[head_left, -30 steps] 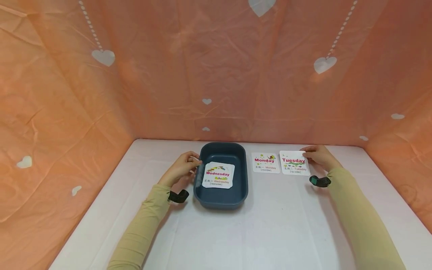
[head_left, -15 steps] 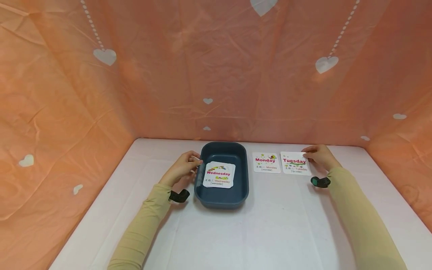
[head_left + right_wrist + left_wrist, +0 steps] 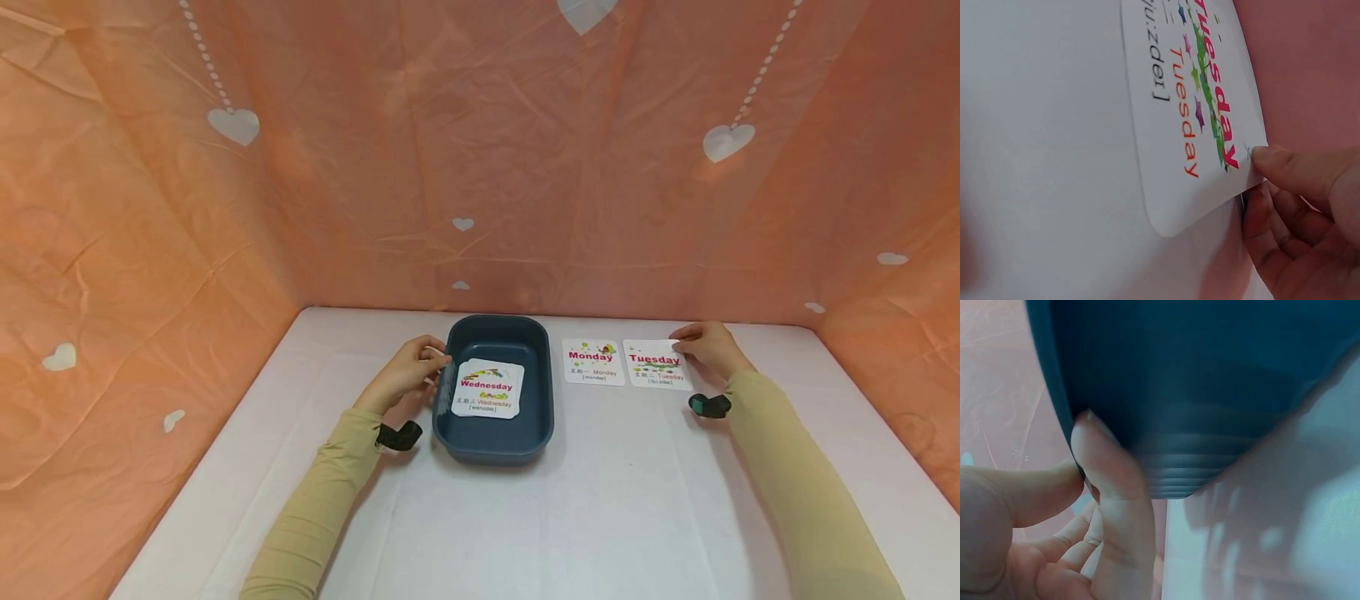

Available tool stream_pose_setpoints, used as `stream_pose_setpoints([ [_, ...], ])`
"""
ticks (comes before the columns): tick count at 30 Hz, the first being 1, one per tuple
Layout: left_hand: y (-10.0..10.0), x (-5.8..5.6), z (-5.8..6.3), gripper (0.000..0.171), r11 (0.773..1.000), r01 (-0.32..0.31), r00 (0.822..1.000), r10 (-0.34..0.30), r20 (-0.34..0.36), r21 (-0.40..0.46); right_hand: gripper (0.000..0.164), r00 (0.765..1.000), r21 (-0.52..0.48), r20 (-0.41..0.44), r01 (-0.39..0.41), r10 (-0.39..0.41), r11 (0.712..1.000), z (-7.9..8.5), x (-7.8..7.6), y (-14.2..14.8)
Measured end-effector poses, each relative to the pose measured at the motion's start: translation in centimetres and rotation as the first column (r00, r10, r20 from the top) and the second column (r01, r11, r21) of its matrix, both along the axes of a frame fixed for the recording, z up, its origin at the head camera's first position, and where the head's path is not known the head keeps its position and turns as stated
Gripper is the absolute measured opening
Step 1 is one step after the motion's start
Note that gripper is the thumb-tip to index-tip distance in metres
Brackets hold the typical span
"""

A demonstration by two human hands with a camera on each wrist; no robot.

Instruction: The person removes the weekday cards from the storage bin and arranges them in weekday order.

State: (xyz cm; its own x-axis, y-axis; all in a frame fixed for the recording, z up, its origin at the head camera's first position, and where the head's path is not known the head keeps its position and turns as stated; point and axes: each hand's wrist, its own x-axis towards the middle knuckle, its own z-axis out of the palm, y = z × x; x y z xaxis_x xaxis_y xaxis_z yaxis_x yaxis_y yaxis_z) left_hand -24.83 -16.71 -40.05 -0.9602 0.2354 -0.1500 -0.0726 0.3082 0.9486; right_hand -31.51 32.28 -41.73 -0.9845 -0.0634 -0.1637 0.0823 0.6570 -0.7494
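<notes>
A dark blue rectangular tray (image 3: 492,451) stands on the white table, and my left hand (image 3: 408,372) pinches its left rim between thumb and index finger. In the left wrist view the thumb (image 3: 1035,497) and finger meet at the tray wall (image 3: 1197,447). A small stack of cards lies inside it, the Wednesday card (image 3: 486,389) on top. To the right of the tray, the Tuesday card (image 3: 657,365) lies beside the Monday card (image 3: 593,362). My right hand (image 3: 714,350) pinches the Tuesday card's right edge, thumb on top and fingers beneath, as the right wrist view shows.
The white tablecloth (image 3: 585,517) reaches back to an orange curtain (image 3: 517,183) with white hearts. More of the curtain hangs at the left and right sides. A black band (image 3: 708,406) sits on the right wrist, another band (image 3: 399,436) on the left.
The Tuesday card has come down slightly and now lies flatter, level with the Monday card. My left hand keeps its hold on the tray rim.
</notes>
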Motion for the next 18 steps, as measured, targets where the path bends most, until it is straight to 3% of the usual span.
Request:
stream_pose_setpoints([
  [18,0.05,0.06,0.05,0.033,1.000,-0.007,1.000,0.007,0.003,0.002,0.031,1.000,0.010,0.002,0.022,-0.022,1.000,-0.03,0.11,-0.18],
])
